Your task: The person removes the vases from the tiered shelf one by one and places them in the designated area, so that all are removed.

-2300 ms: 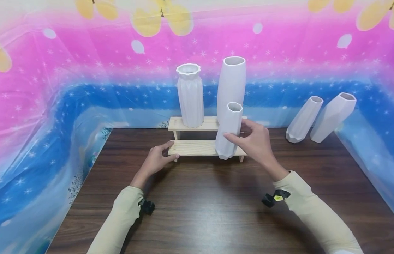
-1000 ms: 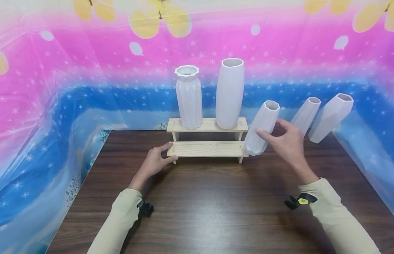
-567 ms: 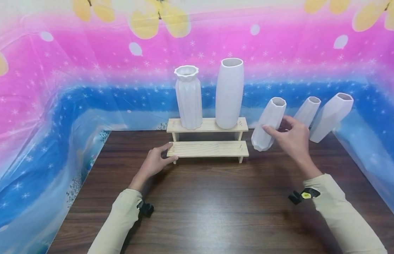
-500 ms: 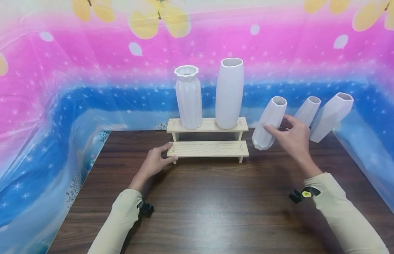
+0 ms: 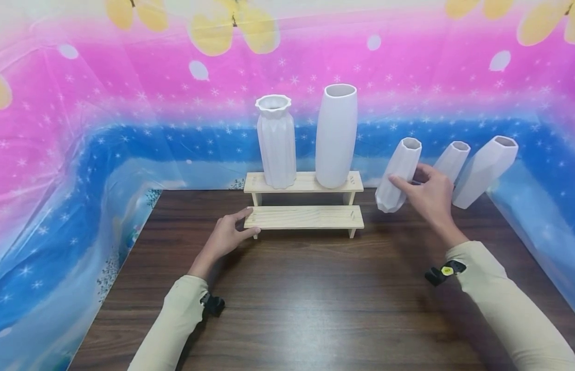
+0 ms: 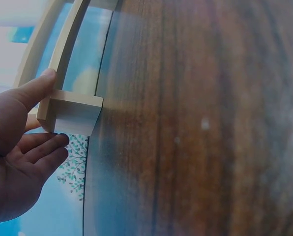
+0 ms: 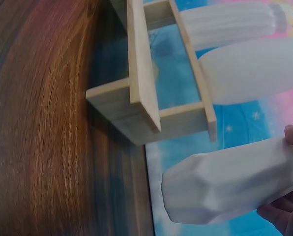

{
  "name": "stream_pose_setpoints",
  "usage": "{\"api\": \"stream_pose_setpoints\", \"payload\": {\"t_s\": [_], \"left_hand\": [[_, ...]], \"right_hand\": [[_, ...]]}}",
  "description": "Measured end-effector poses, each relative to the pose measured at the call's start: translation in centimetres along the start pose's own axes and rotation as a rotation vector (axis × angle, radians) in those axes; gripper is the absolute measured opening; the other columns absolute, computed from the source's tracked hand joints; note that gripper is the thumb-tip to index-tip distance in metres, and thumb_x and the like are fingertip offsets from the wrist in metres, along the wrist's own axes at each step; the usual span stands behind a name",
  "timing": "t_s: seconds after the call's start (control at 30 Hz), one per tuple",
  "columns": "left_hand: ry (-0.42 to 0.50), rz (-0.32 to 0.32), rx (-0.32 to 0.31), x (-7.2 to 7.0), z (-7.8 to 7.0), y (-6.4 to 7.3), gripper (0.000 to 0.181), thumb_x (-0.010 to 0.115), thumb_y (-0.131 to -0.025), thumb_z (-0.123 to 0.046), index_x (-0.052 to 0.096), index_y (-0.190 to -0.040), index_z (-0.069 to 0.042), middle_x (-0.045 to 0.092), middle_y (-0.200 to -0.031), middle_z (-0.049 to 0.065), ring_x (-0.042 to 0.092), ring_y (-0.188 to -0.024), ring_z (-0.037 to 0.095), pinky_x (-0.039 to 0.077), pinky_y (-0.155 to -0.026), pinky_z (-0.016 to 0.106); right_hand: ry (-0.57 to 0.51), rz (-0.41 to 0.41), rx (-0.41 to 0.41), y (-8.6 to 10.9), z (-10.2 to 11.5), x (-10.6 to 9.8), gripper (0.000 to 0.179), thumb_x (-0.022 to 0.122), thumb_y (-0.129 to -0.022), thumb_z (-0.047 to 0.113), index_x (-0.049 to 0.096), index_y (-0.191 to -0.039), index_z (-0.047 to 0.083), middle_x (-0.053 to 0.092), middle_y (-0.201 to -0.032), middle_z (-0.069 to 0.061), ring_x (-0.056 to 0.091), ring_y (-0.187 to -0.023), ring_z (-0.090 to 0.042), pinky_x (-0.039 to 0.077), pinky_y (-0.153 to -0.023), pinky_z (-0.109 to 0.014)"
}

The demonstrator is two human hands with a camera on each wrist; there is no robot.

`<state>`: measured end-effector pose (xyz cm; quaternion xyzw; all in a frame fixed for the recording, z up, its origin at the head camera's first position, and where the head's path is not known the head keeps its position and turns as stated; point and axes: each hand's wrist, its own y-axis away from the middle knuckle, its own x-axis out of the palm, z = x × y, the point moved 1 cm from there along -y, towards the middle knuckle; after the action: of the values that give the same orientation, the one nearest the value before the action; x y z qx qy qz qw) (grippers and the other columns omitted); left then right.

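A small white faceted vase (image 5: 399,175) is gripped between the thumb and fingers of my right hand (image 5: 431,198), to the right of a two-step wooden stand (image 5: 306,217). In the right wrist view the vase (image 7: 230,179) leans at a slant, its base toward the stand. My left hand (image 5: 227,234) pinches the left end of the stand's lower step, thumb on the front edge; the left wrist view shows the thumb against the board (image 6: 63,54). On the upper step stand a ribbed vase with a frilled rim (image 5: 276,144) and a tall smooth vase (image 5: 336,139).
Two more white vases stand at the back right of the brown table (image 5: 287,299): a slim one (image 5: 451,161), partly behind my right hand, and a wider angular one (image 5: 484,172). A printed pink and blue cloth (image 5: 176,139) hangs behind the table.
The small faceted vase has moved with my right hand from in front of the lower step to the right and back, off the stand. My left hand has stayed at the stand's end.
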<state>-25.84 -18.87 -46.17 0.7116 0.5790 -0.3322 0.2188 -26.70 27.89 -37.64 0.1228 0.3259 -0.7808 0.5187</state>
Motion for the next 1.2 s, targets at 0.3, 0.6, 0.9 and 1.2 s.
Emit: {"api": "stream_pose_setpoints", "payload": {"t_s": [0.3,0.6,0.9,1.2], "left_hand": [[0.002,0.000,-0.010,0.0,0.0,0.0,0.070,0.075,-0.094,-0.037,0.049,-0.153,-0.008,0.046,-0.157,0.012,0.045,-0.143,0.032,0.045,-0.091,0.045],[-0.001,-0.003,-0.009,0.2,0.1,0.0,0.070,0.075,-0.095,-0.037,0.048,-0.153,-0.009,0.046,-0.157,0.013,0.057,-0.124,0.026,0.043,-0.086,0.043],[-0.011,-0.005,-0.004,0.3,0.3,0.0,0.070,0.075,-0.095,-0.038,0.049,-0.153,-0.008,0.046,-0.156,0.015,0.054,-0.085,0.025,0.043,-0.079,0.040],[-0.004,-0.007,-0.010,0.3,0.3,0.0,0.071,0.076,-0.094,-0.037,0.049,-0.153,-0.009,0.046,-0.157,0.012,0.061,-0.102,0.028,0.043,-0.084,0.042]], "right_hand": [[-0.001,-0.022,-0.025,-1.1,-1.5,0.9,0.071,0.086,-0.080,0.050,0.069,-0.128,-0.001,0.071,-0.121,-0.023,0.070,-0.108,-0.037,0.056,-0.089,-0.052],[0.018,-0.047,-0.005,-1.2,-3.2,1.8,0.073,0.085,-0.081,0.051,0.067,-0.130,0.000,0.070,-0.124,-0.022,0.068,-0.112,-0.039,0.053,-0.095,-0.055],[0.038,-0.072,0.018,-1.7,-4.3,2.4,0.074,0.083,-0.081,0.053,0.067,-0.130,0.000,0.070,-0.124,-0.023,0.068,-0.112,-0.039,0.052,-0.094,-0.055],[0.044,-0.082,0.027,-2.1,-5.1,2.8,0.077,0.083,-0.081,0.056,0.067,-0.132,0.001,0.070,-0.125,-0.023,0.067,-0.113,-0.039,0.051,-0.097,-0.055]]}}
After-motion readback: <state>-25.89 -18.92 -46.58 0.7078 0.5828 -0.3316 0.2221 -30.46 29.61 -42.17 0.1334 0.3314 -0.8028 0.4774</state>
